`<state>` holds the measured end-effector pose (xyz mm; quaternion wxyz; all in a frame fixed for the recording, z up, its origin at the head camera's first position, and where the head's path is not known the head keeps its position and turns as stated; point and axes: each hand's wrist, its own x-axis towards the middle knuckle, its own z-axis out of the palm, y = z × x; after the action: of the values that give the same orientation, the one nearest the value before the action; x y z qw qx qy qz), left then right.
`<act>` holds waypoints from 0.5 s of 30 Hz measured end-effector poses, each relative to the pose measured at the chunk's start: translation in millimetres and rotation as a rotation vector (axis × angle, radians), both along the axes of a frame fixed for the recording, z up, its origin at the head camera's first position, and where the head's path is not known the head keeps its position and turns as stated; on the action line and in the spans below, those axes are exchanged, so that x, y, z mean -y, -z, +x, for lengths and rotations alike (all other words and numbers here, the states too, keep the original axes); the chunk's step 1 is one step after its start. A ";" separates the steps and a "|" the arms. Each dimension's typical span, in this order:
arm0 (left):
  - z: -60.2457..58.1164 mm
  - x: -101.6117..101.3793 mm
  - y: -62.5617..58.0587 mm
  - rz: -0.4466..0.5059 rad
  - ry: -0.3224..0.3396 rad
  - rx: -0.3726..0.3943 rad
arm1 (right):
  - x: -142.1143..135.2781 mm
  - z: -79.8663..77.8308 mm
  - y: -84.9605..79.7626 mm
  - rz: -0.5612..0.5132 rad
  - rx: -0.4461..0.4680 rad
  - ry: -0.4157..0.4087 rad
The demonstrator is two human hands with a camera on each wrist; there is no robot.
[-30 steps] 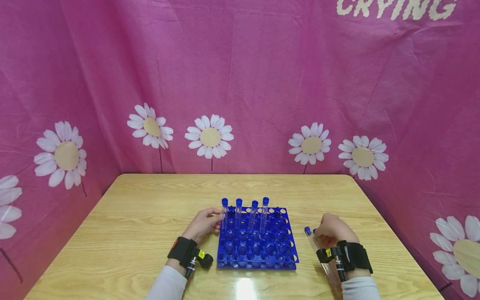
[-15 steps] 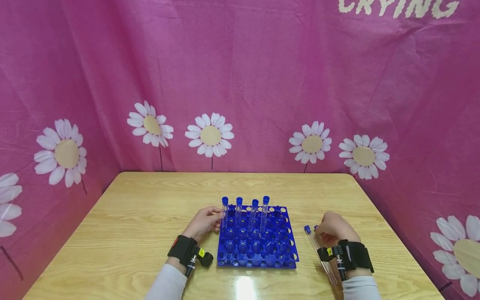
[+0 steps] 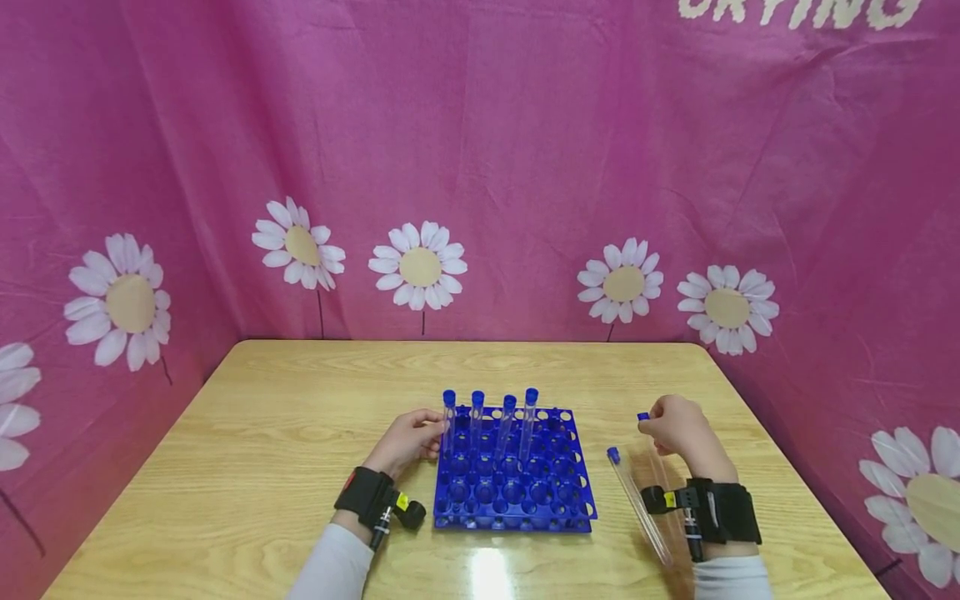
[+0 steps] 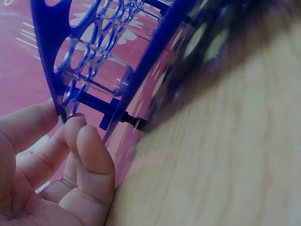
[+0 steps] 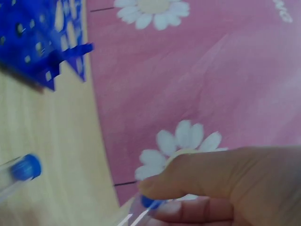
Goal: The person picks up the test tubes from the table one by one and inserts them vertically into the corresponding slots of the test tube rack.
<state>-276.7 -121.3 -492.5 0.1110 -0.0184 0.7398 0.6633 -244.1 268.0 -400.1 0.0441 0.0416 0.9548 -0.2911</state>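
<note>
A blue test tube rack point(image 3: 517, 525) stands mid-table, with several clear, blue-capped test tubes point(image 3: 477, 421) upright towards its back left. My left hand point(image 3: 407, 442) holds the rack's left side; the left wrist view shows thumb and fingertips point(image 4: 94, 150) pinching the edge of its top plate point(image 4: 44, 61). To the right of the rack, my right hand point(image 3: 684, 429) pinches another test tube point(image 3: 643, 417) just at its blue cap point(image 5: 149, 202). That tube's clear body slants down towards the wrist, partly hidden behind the wrist camera.
One more capped test tube point(image 3: 636, 502) lies on the wooden table point(image 3: 337, 383) between the rack and my right forearm. A pink curtain point(image 3: 517, 167) printed with daisies hangs behind the table and along both sides.
My right hand has lifted a test tube by its cap and moved slightly forward, away from the tube left lying. My left hand stays on the rack.
</note>
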 end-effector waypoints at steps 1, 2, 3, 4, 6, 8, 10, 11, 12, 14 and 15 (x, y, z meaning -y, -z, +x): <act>-0.3 0.3 0.2 0.003 0.000 -0.001 | 1.2 1.2 -3.7 0.008 -0.028 0.002; -0.4 0.5 0.5 0.006 0.000 -0.002 | 2.7 2.6 -7.3 0.013 -0.060 0.006; -0.4 0.8 0.7 0.006 0.000 -0.004 | 4.2 3.9 -10.6 0.020 -0.096 0.011; -0.2 1.0 0.8 0.006 0.000 -0.005 | 6.0 5.3 -13.8 0.025 -0.137 0.015; 0.0 1.3 1.0 0.006 -0.001 -0.006 | 10.6 8.2 -19.8 0.025 -0.216 0.031; 0.4 1.5 1.0 0.004 -0.004 -0.003 | 16.3 11.5 -25.4 0.014 -0.292 0.050; 0.7 1.2 0.6 0.004 -0.008 -0.003 | 22.3 15.1 -30.9 0.002 -0.360 0.070; 0.8 1.1 0.4 0.004 -0.007 -0.004 | 25.3 16.9 -33.5 -0.008 -0.387 0.083; 0.8 1.0 0.2 0.005 -0.006 -0.004 | 28.3 18.9 -35.9 -0.017 -0.415 0.095; 0.5 0.7 0.4 0.011 -0.004 -0.006 | 34.8 22.9 -40.2 -0.035 -0.476 0.118; 0.3 0.6 0.6 0.013 -0.002 -0.007 | 38.3 24.7 -41.9 -0.044 -0.513 0.127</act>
<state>-276.4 -121.9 -493.1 0.1079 -0.0163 0.7358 0.6683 -219.3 229.7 -358.2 -0.2167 0.0251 0.9237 -0.3150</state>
